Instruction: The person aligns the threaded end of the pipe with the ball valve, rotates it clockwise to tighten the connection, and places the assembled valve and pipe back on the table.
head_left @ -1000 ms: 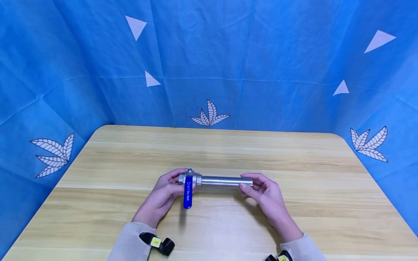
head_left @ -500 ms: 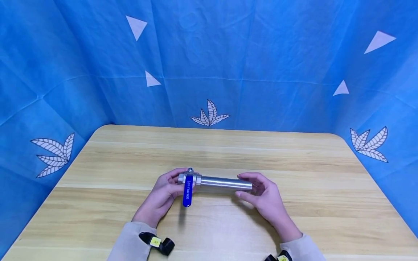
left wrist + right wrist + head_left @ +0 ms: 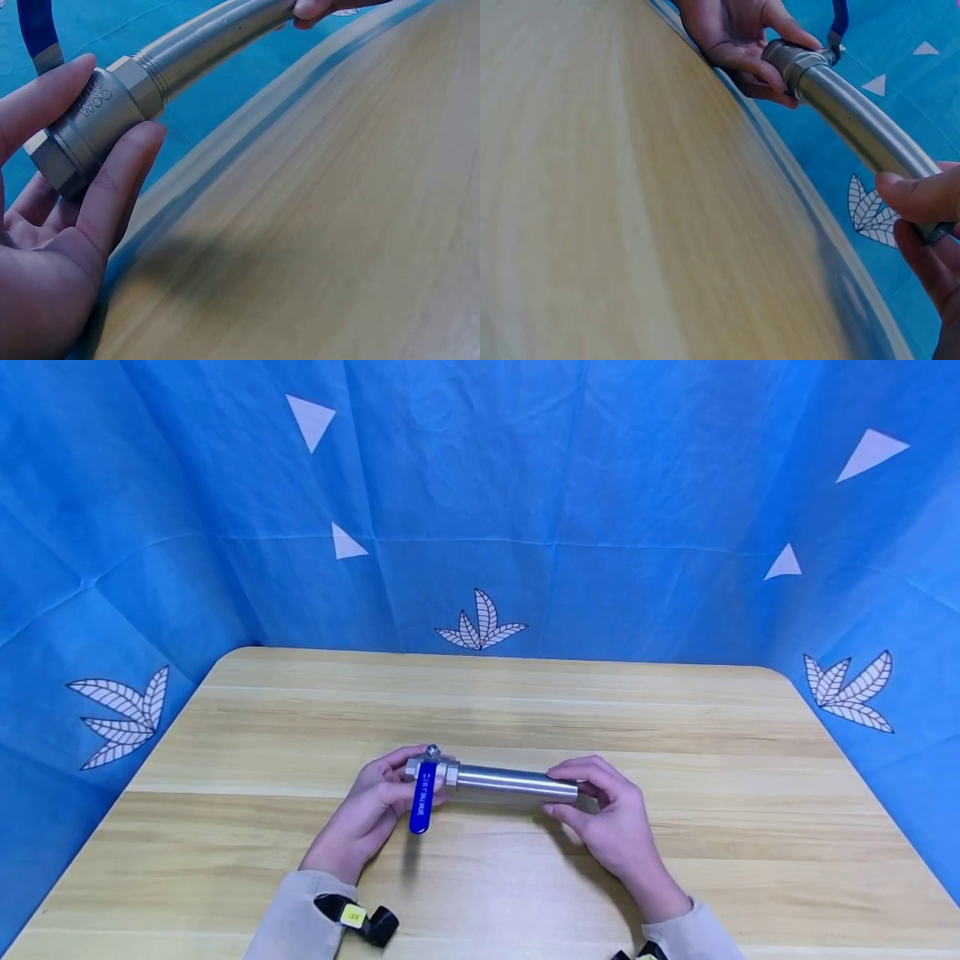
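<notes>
A metal ball valve (image 3: pixel 97 112) with a blue lever handle (image 3: pixel 423 797) is joined to a silver pipe (image 3: pixel 506 782). Some pipe threads show at the joint in the left wrist view. My left hand (image 3: pixel 375 806) grips the valve body between thumb and fingers. At the other end of the pipe, my right hand (image 3: pixel 611 814) holds it, with the thumb (image 3: pixel 911 196) against the metal in the right wrist view. The pipe slants slightly down to the right, and both pieces are held above the table.
A light wood table (image 3: pixel 480 702) lies under the hands. Blue cloth (image 3: pixel 480 485) with white triangles and leaf prints stands behind it and along both sides. Cameras on black straps (image 3: pixel 356 917) sit on the wrists.
My right hand loosened from the pipe end half a second ago and has closed round it again. The pipe's right end dipped a little. The valve shifted slightly left, its lever tilting left.
</notes>
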{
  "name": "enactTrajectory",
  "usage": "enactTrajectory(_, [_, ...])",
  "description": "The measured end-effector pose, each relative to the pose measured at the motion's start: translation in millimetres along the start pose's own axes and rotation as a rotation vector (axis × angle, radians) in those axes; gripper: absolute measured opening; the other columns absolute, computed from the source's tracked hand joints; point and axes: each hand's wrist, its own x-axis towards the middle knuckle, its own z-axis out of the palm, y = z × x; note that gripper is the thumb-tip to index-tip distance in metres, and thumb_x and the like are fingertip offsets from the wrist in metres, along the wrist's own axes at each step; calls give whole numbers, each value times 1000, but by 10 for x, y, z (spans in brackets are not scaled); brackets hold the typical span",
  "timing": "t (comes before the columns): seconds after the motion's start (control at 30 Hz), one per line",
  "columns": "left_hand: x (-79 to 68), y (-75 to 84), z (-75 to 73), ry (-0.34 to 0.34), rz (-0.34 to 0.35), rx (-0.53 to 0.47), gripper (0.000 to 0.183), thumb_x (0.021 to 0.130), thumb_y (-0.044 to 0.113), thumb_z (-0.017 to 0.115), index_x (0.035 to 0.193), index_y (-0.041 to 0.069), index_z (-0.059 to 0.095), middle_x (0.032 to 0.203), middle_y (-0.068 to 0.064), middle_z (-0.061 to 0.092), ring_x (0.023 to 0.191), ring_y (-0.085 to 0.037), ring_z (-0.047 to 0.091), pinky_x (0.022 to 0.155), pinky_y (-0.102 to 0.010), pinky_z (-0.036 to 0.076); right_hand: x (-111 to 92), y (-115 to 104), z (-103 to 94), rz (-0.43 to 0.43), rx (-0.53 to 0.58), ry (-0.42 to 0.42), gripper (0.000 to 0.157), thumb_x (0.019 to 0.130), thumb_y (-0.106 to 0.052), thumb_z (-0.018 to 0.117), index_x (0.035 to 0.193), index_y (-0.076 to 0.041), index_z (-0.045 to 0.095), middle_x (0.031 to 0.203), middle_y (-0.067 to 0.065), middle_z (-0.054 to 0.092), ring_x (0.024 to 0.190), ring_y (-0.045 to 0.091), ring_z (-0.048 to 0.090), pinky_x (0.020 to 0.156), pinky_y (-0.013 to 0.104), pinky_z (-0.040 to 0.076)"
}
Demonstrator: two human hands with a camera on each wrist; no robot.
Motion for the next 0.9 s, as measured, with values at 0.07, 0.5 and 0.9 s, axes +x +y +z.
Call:
enactTrajectory(0.07, [3,-2,2,-9,9,-6,72,88,-10,70,155,-3,45,137,-9,73,119,-19,73,100,-41,64,-1,-18,-4,42,-5,14,45,70,11,93,111,-4,81,108,10,78,101,6,72,87,19,62])
enactTrajectory(0.5, [13,-34,-9,-30,28,16,70,85,-11,75,150,-2,51,134,-3,77,123,-16,72,100,-32,62,6,-83,-8,341,-68,9,33,88,-9,88,119,-8,80,97,5,77,80,12,72,74,24,62])
enactTrajectory(0.9, [25,-52,1,-21,24,44,71,84,-9,77,150,0,53,135,-3,77,127,-16,70,104,-28,58,16,-29,-17,390,23,-34,28,96,-10,79,122,0,75,98,19,78,80,19,76,77,30,66])
